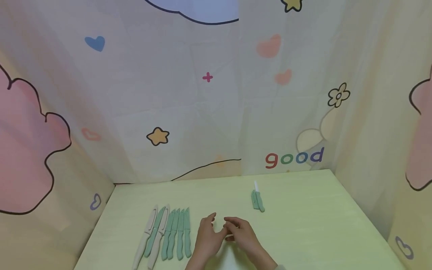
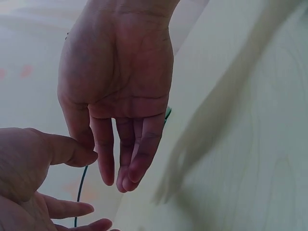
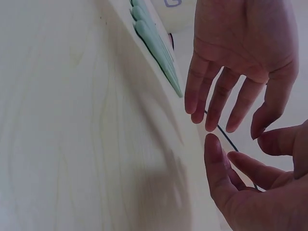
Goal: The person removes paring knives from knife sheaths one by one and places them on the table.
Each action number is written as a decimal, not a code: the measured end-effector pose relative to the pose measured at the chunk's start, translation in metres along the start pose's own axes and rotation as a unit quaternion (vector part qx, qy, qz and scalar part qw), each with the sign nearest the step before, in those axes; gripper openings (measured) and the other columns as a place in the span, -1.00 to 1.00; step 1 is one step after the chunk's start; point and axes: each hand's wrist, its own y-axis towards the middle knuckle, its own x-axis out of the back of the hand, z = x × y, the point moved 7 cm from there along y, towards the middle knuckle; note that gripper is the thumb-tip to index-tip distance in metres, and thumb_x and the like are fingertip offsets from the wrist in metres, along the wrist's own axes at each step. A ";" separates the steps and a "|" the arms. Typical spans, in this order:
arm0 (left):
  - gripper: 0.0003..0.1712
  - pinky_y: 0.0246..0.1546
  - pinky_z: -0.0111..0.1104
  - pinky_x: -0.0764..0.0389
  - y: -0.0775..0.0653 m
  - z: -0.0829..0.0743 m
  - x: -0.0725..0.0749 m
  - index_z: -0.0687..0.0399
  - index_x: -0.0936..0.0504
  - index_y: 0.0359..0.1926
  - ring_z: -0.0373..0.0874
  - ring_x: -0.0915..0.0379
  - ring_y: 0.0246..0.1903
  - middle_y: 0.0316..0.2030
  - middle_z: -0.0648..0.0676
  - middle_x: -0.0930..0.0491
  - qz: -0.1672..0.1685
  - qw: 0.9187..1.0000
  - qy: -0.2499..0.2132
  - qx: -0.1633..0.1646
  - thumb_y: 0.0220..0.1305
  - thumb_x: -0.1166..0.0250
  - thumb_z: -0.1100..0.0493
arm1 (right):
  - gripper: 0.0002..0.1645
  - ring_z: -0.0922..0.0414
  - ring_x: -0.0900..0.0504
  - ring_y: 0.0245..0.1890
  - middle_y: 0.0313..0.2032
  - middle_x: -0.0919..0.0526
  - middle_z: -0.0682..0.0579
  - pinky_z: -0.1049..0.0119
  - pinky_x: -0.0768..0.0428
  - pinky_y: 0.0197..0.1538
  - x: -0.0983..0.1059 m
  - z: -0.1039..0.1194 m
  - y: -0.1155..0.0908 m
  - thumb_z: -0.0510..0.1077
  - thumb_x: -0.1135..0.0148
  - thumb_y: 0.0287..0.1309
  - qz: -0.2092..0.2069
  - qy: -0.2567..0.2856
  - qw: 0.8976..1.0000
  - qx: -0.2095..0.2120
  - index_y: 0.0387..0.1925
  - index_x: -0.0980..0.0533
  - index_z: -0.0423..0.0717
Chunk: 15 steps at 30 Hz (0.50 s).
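My left hand (image 1: 209, 235) and right hand (image 1: 243, 235) are held above the table, facing each other, with nothing in either. The two thumbs meet at their tips, while the other fingers bend loosely forward. The left wrist view shows the palm of the right hand (image 2: 120, 91); the right wrist view shows the palm of the left hand (image 3: 240, 43). To the left lies a row of knives: two white knives (image 1: 156, 245) and several green knives (image 1: 180, 240). Beyond the right hand, a small green-handled knife (image 1: 259, 200) with a white blade lies against a green sheath (image 1: 254, 199).
The pale wood-grain table (image 1: 320, 225) extends on both sides of the hands. A printed curtain (image 1: 175, 75) stands behind it and along both sides. Shadows of the arms fall on the tabletop in the wrist views.
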 end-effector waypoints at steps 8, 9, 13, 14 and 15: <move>-0.22 0.08 0.16 -0.45 -0.013 0.013 0.017 0.28 -0.34 0.28 0.20 -0.23 0.15 0.19 0.32 -0.32 -0.031 0.999 0.014 0.013 0.09 -0.38 0.06 | -0.53 0.06 -0.64 -0.21 -0.02 -0.58 -0.33 0.07 -0.70 -0.09 -0.016 -0.001 -0.007 -0.20 -0.03 0.37 0.033 0.032 0.999 -0.006 0.19 -0.37 -0.46; -0.23 0.09 0.17 -0.43 -0.015 0.015 0.020 0.28 -0.35 0.28 0.21 -0.22 0.15 0.19 0.32 -0.32 -0.039 0.999 0.017 0.017 0.09 -0.39 0.07 | -0.53 0.05 -0.64 -0.21 -0.02 -0.58 -0.33 0.07 -0.70 -0.08 -0.019 -0.002 -0.008 -0.20 -0.04 0.37 0.036 0.035 0.999 -0.008 0.19 -0.38 -0.45; -0.24 0.10 0.17 -0.42 -0.023 0.025 0.035 0.26 -0.38 0.26 0.23 -0.23 0.14 0.15 0.32 -0.36 -0.072 0.996 0.041 0.032 0.06 -0.41 0.09 | -0.53 -0.04 -0.61 -0.13 0.01 -0.57 -0.32 0.06 -0.69 -0.06 -0.027 -0.006 -0.010 -0.20 -0.04 0.38 0.051 0.036 0.998 -0.016 0.19 -0.38 -0.44; -0.25 0.11 0.17 -0.41 -0.025 0.027 0.039 0.26 -0.38 0.26 0.24 -0.23 0.14 0.15 0.32 -0.37 -0.078 0.995 0.046 0.039 0.06 -0.41 0.10 | -0.53 -0.05 -0.60 -0.12 0.01 -0.57 -0.32 0.06 -0.69 -0.05 -0.029 -0.006 -0.011 -0.20 -0.05 0.37 0.054 0.038 0.998 -0.017 0.19 -0.38 -0.44; -0.25 0.10 0.18 -0.42 -0.027 0.028 0.042 0.25 -0.38 0.25 0.25 -0.23 0.13 0.15 0.33 -0.37 -0.083 0.994 0.050 0.043 0.06 -0.42 0.10 | -0.53 -0.06 -0.59 -0.11 0.02 -0.57 -0.31 0.06 -0.69 -0.05 -0.031 -0.007 -0.012 -0.19 -0.05 0.38 0.057 0.039 0.997 -0.021 0.19 -0.38 -0.43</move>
